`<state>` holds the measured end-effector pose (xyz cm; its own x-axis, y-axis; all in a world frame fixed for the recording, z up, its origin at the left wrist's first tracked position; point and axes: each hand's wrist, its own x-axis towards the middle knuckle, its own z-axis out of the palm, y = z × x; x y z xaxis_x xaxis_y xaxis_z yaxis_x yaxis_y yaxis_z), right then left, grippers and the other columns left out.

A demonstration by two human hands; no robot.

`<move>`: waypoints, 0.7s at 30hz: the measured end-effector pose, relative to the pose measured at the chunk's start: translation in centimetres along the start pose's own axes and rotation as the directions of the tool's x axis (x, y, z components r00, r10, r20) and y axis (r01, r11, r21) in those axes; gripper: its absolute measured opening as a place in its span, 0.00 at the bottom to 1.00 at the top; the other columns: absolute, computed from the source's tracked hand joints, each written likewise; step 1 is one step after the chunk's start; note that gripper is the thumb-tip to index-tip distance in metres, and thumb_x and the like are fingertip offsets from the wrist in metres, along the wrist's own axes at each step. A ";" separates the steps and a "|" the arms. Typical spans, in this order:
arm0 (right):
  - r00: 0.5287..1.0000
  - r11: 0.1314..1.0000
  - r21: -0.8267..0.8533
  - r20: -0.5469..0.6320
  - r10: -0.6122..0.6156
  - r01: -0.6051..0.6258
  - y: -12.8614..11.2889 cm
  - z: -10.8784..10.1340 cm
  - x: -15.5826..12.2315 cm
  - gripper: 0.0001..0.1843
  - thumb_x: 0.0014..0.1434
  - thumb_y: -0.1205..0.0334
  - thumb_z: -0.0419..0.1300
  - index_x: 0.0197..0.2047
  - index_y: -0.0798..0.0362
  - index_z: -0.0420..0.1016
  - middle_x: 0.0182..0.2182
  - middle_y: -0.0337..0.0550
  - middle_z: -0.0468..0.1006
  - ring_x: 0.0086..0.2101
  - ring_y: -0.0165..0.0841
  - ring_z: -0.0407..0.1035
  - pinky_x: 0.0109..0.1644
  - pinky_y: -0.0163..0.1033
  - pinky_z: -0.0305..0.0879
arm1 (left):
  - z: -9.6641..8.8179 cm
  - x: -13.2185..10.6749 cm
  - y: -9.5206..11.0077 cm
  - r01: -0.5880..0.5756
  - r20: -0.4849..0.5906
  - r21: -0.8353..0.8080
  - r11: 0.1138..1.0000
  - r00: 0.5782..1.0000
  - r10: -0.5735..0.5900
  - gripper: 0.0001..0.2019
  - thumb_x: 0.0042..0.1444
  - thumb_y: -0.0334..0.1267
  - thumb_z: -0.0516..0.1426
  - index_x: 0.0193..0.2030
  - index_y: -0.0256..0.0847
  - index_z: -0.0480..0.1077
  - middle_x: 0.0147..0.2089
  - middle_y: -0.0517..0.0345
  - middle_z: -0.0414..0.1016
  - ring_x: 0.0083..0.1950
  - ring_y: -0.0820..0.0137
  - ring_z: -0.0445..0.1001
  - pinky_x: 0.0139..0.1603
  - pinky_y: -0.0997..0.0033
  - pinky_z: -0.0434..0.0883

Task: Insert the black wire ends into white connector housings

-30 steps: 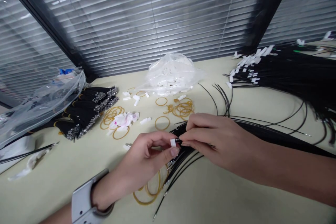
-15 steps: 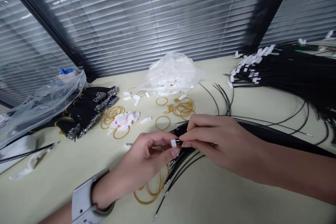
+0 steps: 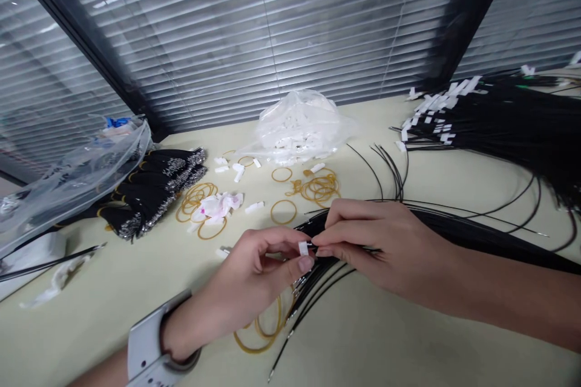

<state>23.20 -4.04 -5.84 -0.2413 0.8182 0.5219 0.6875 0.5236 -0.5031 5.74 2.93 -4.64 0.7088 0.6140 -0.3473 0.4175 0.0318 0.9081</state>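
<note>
A small white sleeve [image 3: 303, 248] sits between the thumb and fingers of my left hand [image 3: 258, 278], which is closed on it. My right hand [image 3: 376, 242] pinches a thin black cable [image 3: 312, 245] just to the right, its end at the white sleeve. Whether the cable passes inside the sleeve is too small to tell. Beneath both hands lies a bundle of black cables [image 3: 436, 227] with bare metal tips fanning toward the lower left. Large yellow rubber bands [image 3: 256, 347] lie partly under these tips and my left hand.
A clear plastic bag of white pieces [image 3: 297, 127] stands by the blinds. Rubber bands [image 3: 320, 186] and crumpled white-pink paper [image 3: 218, 207] lie before it. Bundled black cables [image 3: 154, 184] rest at left beside plastic wrapping [image 3: 86, 175]; white-tagged cables [image 3: 508, 115] are heaped at right.
The whole view has shifted very slightly. Both hands keep the same hold on the white sleeve and the cable.
</note>
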 end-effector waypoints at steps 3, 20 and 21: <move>1.000 1.000 0.013 -0.021 -0.011 0.011 0.0 0.3 -0.1 0.08 0.56 0.69 0.51 0.36 0.54 0.71 0.29 0.35 0.68 0.29 0.14 0.61 0.33 0.21 0.56 | 0.2 0.0 0.1 -0.002 0.008 0.015 1.000 1.000 0.002 0.14 0.44 0.45 0.57 0.35 0.38 0.69 0.29 0.63 0.69 0.29 0.89 0.64 0.28 0.92 0.64; 0.891 0.754 -0.475 0.217 -0.399 0.454 -2.7 -0.5 -0.8 0.15 0.55 0.73 0.44 0.32 0.58 0.71 0.28 0.43 0.67 0.30 0.29 0.59 0.33 0.36 0.55 | -0.5 -0.8 -0.5 -0.346 0.137 0.923 0.170 0.705 0.696 0.15 0.52 0.33 0.48 0.47 0.48 0.63 0.41 0.64 0.68 0.40 0.85 0.68 0.39 0.86 0.71; 0.893 0.717 -0.533 0.259 -0.368 0.449 -2.8 0.1 -1.2 0.16 0.54 0.73 0.43 0.35 0.58 0.71 0.31 0.44 0.68 0.30 0.30 0.60 0.31 0.37 0.54 | -0.6 -0.9 -0.6 -0.307 0.183 0.951 0.040 0.662 0.727 0.15 0.51 0.33 0.49 0.47 0.46 0.62 0.43 0.62 0.67 0.41 0.83 0.69 0.39 0.84 0.73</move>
<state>21.49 -6.44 -5.17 -0.6455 0.5996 0.4731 0.7494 0.6169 0.2406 4.50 2.80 -4.73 0.8766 0.2855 0.3874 0.3402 -0.9370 -0.0792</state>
